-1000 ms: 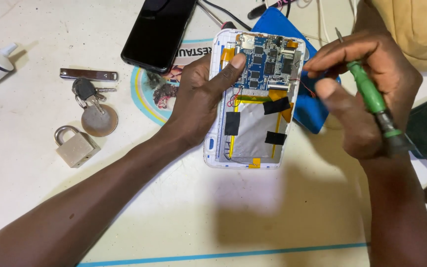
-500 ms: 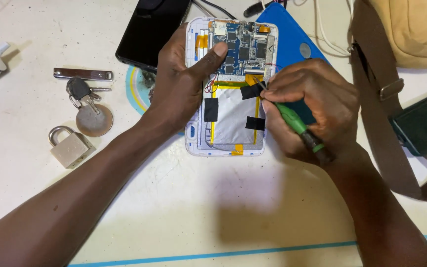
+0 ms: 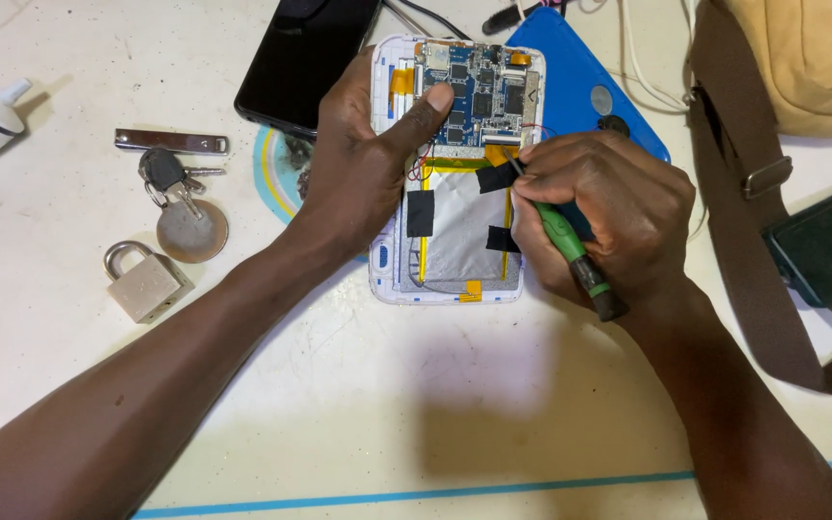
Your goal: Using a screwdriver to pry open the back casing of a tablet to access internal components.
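Currently I see the opened small tablet (image 3: 456,173) lying back-side up at upper centre of the frame, its white shell exposing the blue circuit board (image 3: 479,91) at the top and the silver battery pack (image 3: 459,236) below it. My left hand (image 3: 363,159) is spread over the left edge of the shell, thumb pressing on the board, pinning the unit to the table (image 3: 358,424). My right hand (image 3: 604,207) is closed around a green-handled screwdriver (image 3: 560,236), held like a pen. Its tip sits at the strip of black tape (image 3: 495,178) where battery meets board. The hands are near each other but not touching.

Risk 1: the tip slips off the tape. I judge this likely if side force exceeds downward force; the tip could then score the board or catch the thin red wires (image 3: 424,166) just left of it.

Risk 2: the tip punctures or dents the battery pouch. The pouch looks soft and the tool rests right at its upper edge.

Risk 3: the thumb bears directly on bare components; hard pressure could crack a solder joint.

Risk 4: the shell slides. It partly overlaps the blue cover (image 3: 594,91) at upper right, so the footing may be uneven.

A black phone (image 3: 305,58) sits at upper left of the tablet; the padlock (image 3: 144,281) and keys (image 3: 173,183) lie well apart at left.
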